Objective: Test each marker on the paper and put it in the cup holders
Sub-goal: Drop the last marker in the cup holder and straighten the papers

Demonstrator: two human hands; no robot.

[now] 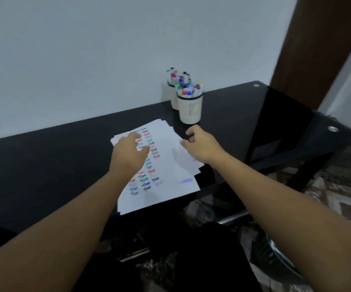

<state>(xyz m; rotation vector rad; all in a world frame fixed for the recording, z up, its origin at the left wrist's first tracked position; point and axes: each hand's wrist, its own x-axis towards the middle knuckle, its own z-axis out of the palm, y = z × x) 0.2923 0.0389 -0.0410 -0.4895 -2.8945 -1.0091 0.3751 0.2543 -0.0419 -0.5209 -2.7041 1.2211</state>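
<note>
A stack of white paper sheets (168, 180), covered with coloured test marks, lies on the black table (44, 165). My left hand (128, 153) rests on the upper left part of the paper with its fingers pressing down. At the stack's right edge my right hand (203, 145) has curled fingers and pinches the top sheet; blur hides the details. Neither hand holds a marker. Two white cup holders stand behind the paper, the near one (189, 110) and the far one (173, 100), both filled with several coloured markers (188, 89).
The table stands against a pale wall (107, 49). A dark wooden door frame (317, 49) rises at the right. The table's right end is glass with metal fittings (333, 129). A patterned rug (338, 197) lies below at the right.
</note>
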